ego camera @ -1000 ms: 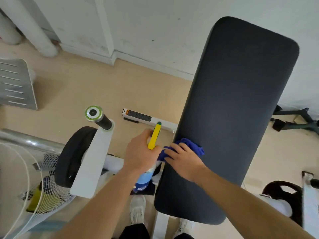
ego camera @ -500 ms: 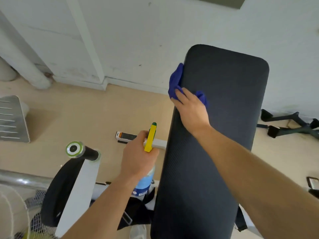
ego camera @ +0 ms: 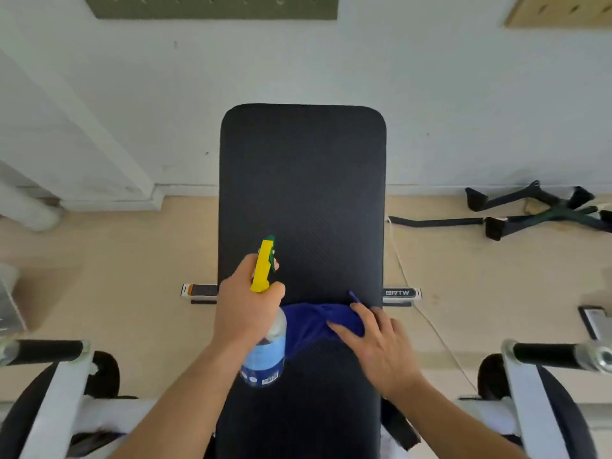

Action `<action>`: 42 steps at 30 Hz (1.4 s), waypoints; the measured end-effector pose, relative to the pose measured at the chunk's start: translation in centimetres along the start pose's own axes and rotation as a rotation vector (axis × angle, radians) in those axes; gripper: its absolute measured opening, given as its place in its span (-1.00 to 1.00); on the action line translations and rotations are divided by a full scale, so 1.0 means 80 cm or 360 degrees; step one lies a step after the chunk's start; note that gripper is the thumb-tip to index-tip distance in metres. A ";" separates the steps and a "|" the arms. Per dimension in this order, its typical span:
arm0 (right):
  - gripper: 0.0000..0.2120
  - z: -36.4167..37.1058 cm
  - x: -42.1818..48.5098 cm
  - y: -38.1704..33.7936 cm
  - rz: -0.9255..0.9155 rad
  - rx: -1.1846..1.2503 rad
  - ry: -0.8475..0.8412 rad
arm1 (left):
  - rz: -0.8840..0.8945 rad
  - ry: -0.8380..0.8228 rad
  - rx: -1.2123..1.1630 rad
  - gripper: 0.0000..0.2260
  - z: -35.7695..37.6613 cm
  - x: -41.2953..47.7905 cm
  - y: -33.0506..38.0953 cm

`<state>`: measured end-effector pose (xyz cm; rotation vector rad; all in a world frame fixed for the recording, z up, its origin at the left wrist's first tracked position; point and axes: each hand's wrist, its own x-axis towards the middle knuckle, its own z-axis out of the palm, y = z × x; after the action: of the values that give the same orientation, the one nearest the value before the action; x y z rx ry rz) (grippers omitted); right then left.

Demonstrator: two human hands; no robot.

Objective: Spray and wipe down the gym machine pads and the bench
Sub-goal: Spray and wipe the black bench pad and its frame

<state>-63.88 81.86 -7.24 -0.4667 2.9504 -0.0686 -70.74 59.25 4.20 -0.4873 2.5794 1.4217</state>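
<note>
A long black bench pad (ego camera: 303, 180) runs straight away from me toward the wall. My left hand (ego camera: 245, 306) grips a spray bottle (ego camera: 265, 356) with a yellow and green trigger head, held over the pad's near left part, nozzle pointing away from me. My right hand (ego camera: 381, 346) lies flat with straight fingers on a blue cloth (ego camera: 314, 323), pressing it onto the pad. The cloth is spread between the two hands.
White machine arms with black handles stand at the left (ego camera: 49, 351) and right (ego camera: 546, 354). The bench's white foot bar (ego camera: 402, 293) shows on both sides. Black cable attachments (ego camera: 530, 210) lie on the floor by the white wall (ego camera: 463, 94) at right.
My right hand has pulled the cloth from the pad's far left edge back to its near middle. The bottle has moved right, over the pad. My view has swung to face the bench squarely.
</note>
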 end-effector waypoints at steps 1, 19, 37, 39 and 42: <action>-0.21 -0.004 -0.002 0.012 0.0100 0.0169 0.0095 | -0.0012 -0.0012 -0.0001 -0.80 0.018 -0.004 0.011; -0.59 -0.147 0.075 0.236 0.1423 0.3146 0.0762 | -0.0190 0.0002 0.0059 -0.93 0.235 -0.003 0.173; -0.59 -0.202 0.148 0.272 0.0499 0.3308 0.0282 | -0.0157 0.0240 0.0362 -0.89 0.242 -0.039 0.197; -0.63 -0.213 0.182 0.262 0.0318 0.2937 0.0259 | -0.0098 0.0254 0.0380 -0.89 0.237 -0.043 0.191; -0.63 -0.215 0.232 0.242 0.0240 0.2404 0.0325 | -0.0080 0.0247 0.0326 -0.90 0.227 -0.043 0.184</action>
<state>-89.93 94.86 5.75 0.0285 2.1384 -2.0988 -73.11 82.58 7.13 -0.6491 2.7722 1.1289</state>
